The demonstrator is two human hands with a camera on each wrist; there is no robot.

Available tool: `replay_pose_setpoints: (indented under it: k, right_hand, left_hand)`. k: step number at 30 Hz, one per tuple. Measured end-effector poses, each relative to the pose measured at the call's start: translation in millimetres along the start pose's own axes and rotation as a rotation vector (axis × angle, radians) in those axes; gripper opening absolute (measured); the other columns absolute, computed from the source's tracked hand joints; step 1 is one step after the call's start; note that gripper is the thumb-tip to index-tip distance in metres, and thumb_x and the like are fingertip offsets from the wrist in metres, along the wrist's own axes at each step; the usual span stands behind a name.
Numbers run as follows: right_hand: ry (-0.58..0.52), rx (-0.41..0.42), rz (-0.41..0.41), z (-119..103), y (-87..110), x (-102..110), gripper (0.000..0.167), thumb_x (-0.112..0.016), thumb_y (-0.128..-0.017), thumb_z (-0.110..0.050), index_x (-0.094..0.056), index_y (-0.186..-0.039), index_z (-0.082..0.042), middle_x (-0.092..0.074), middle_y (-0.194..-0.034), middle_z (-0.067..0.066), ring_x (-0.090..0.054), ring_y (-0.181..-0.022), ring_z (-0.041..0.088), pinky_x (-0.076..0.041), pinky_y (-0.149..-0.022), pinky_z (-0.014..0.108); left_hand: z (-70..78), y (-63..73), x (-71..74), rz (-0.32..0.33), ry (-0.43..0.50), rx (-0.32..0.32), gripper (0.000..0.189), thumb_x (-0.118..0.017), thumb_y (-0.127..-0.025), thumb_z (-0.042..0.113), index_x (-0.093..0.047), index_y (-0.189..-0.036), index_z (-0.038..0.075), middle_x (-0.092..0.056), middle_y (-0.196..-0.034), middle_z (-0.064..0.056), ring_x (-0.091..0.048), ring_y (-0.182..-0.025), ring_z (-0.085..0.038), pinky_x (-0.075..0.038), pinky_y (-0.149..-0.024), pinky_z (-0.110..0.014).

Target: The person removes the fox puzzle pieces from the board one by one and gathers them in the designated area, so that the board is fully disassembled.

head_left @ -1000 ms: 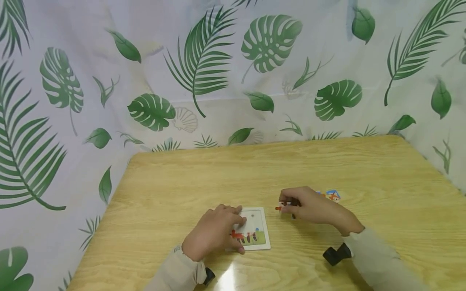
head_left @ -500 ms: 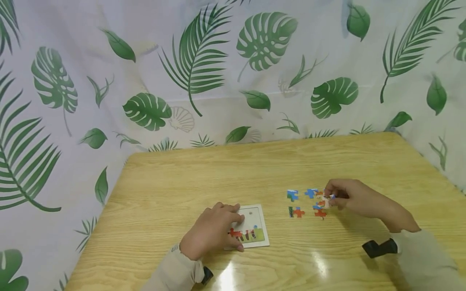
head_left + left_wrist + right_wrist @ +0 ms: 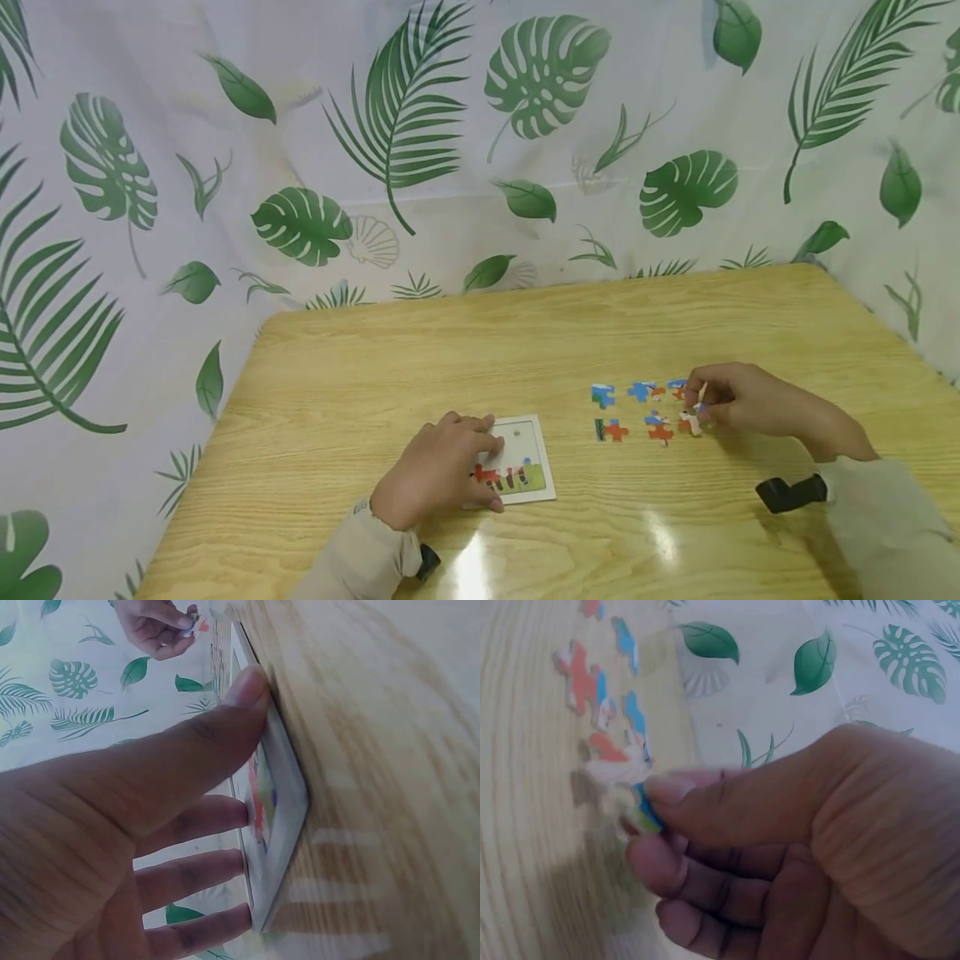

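A small white-framed jigsaw board [image 3: 550, 482] lies on the table, its lower strip filled with red and green picture pieces. My left hand [image 3: 435, 475] rests across the board's left part, thumb at the near edge and fingers spread over the frame, hiding that side. Over to the right, my right hand [image 3: 750, 408] pinches a jigsaw piece [image 3: 651, 808] with a blue and green edge between thumb and fingers. Beside the fingertips lies a white and orange piece [image 3: 688, 423]. An orange and blue piece [image 3: 659, 429] lies just left of it.
More loose pieces are on the wooden table [image 3: 420, 358]: a blue and green piece [image 3: 602, 394], a blue piece [image 3: 642, 392] and an orange one with a green edge [image 3: 615, 431]. A leaf-patterned cloth [image 3: 450, 167] hangs behind the table.
My right hand has moved right, from close beside the board to the far end of the loose pieces, uncovering several of them. The left hand has stayed on the board.
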State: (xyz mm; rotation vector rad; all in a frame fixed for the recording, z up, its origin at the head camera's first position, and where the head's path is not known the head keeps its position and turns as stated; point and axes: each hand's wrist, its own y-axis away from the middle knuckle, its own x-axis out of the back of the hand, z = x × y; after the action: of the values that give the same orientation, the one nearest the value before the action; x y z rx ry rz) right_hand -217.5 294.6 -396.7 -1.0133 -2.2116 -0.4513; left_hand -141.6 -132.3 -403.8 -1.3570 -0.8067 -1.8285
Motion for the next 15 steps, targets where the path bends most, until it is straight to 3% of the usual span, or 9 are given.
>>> replay_pose_setpoints:
  k: [6,10,15]
  right_hand:
    - [0.038,-0.157,-0.005,1.4,-0.6,-2.4,0.014,-0.071,-0.091,0.004,-0.059,-0.093,0.000,-0.063,-0.076,0.001,-0.058,-0.063,0.010,-0.052,-0.056,0.028]
    - [0.077,-0.168,-0.004,1.2,-1.4,-3.6,0.014,-0.072,-0.092,0.004,-0.059,-0.092,-0.002,-0.064,-0.078,0.001,-0.060,-0.065,0.011,-0.053,-0.057,0.028]
    - [0.148,-0.161,0.017,3.6,-3.3,-4.7,0.014,-0.075,-0.090,0.000,-0.061,-0.093,-0.004,-0.060,-0.078,-0.003,-0.051,-0.064,0.007,-0.044,-0.057,0.025]
  left_hand:
    - [-0.9,0.1,0.0,0.007,-0.004,0.001,0.066,-0.090,-0.072,0.053,-0.075,-0.128,0.022,-0.054,-0.153,-0.006,-0.058,-0.117,-0.030,-0.053,-0.083,-0.046]
    - [-0.2,0.7,0.3,0.004,-0.003,0.006,0.066,-0.090,-0.072,0.053,-0.074,-0.128,0.022,-0.053,-0.153,-0.006,-0.058,-0.119,-0.030,-0.053,-0.085,-0.047]
    - [0.3,1.3,0.5,0.002,0.004,0.009,0.066,-0.089,-0.073,0.053,-0.074,-0.128,0.022,-0.053,-0.153,-0.006,-0.057,-0.123,-0.031,-0.052,-0.088,-0.049]
